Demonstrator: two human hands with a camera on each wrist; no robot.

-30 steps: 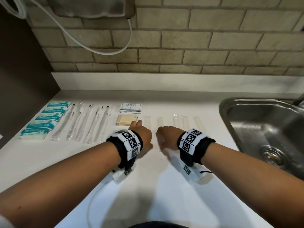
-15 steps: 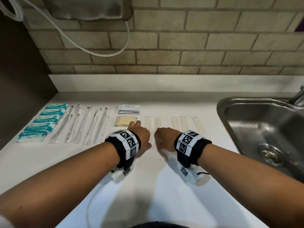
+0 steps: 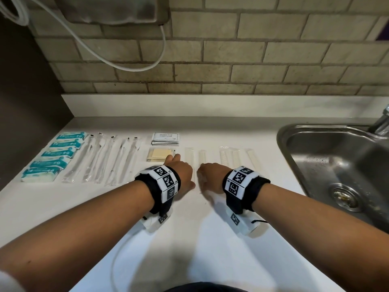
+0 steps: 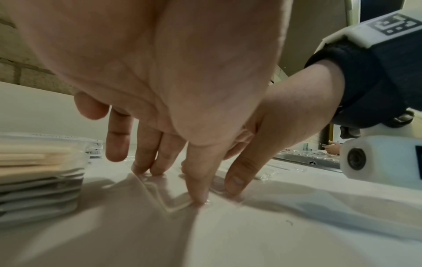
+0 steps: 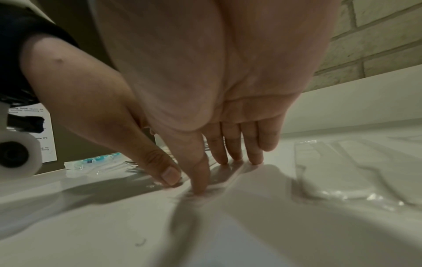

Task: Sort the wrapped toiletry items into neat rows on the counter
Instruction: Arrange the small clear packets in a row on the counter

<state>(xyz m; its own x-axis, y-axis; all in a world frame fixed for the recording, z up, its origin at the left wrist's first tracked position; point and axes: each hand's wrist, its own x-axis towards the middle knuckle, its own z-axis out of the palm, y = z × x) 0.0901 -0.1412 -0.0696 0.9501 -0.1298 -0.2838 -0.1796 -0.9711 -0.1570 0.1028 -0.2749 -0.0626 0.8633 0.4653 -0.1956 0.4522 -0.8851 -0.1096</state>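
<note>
My left hand [image 3: 181, 172] and right hand [image 3: 209, 175] lie side by side on the white counter [image 3: 189, 239]. Each presses with straight fingers on a clear wrapped comb. In the left wrist view my left hand [image 4: 173, 182] has thumb and two fingertips [image 4: 146, 168] on the flat wrapper [image 4: 169, 196]. The right hand [image 5: 219, 173] presses its own wrapper [image 5: 228, 173] the same way. The two combs' far ends [image 3: 188, 155] [image 3: 202, 157] stick out past my knuckles. Three more wrapped combs [image 3: 235, 158] lie in the row to the right.
Teal soap packets [image 3: 54, 157] and wrapped toothbrushes [image 3: 105, 161] form rows at the left. Shampoo sachets [image 3: 165, 138] and tan packets [image 3: 157, 154] sit just left of my left hand. A steel sink [image 3: 336, 165] is at the right, a brick wall [image 3: 231, 60] behind.
</note>
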